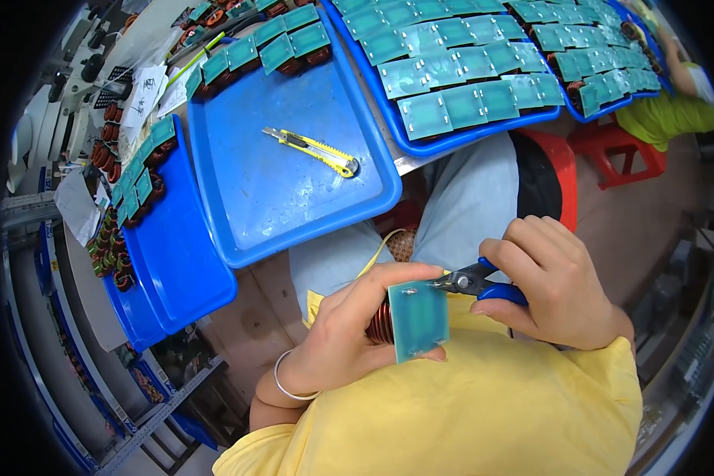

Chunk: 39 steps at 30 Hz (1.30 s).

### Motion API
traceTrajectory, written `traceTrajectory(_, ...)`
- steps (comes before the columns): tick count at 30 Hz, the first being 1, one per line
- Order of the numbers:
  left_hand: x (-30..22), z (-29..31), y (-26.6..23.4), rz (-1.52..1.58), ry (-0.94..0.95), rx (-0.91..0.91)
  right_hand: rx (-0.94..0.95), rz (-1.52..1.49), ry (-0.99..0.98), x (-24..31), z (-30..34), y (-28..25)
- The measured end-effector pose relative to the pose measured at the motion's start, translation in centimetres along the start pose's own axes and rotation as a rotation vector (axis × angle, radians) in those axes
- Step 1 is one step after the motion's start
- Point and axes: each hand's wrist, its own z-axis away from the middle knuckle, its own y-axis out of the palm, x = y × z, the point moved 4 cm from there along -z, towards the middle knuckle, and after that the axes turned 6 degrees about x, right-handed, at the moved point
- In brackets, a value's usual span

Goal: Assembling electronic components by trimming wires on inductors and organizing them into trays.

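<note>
Board [420, 319] pinched in the left fingers [390, 278], coil [380, 323] just left of it! Right fingers [512, 256] squeeze cutters [474, 280], tips at the board's upper right corner; tray [254, 202] beyond the board.

A square green board [420, 321], copper-wound coil [380, 324] at its back, stands tilted in the left grip [349, 317]; blue-handled cutters [470, 280] in the right grip [549, 278] point at its upper-right corner.

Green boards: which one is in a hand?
The board in the left hand, with blue-handled cutters in the right hand at its top edge; neither hand touches any other board.
</note>
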Motion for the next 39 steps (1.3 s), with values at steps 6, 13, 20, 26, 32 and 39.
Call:
traceTrajectory(6,0.1,-0.1,0.0,-0.057,0.016,0.000,0.060,-0.019,-0.003,-0.3,-0.2,0.4)
traceTrajectory(13,9.6,-2.1,1.8,0.372,-0.386,0.058,0.422,-0.456,0.298,-5.7,-0.3,9.5)
traceTrajectory(20,19.5,-1.1,4.2,0.695,-0.817,0.209,0.934,-0.849,0.683,-8.7,0.5,19.4)
traceTrajectory(26,12.1,-2.1,3.1,0.578,-0.415,0.157,0.265,-0.596,0.355,-6.6,-0.6,12.1)
traceTrajectory(32,5.3,-1.2,1.6,0.491,-0.259,0.083,-0.048,-0.248,0.133,-2.2,-0.3,4.9)
traceTrajectory(39,2.9,-0.6,1.0,0.125,-0.090,0.084,-0.044,-0.175,0.106,-0.3,0.1,2.9)
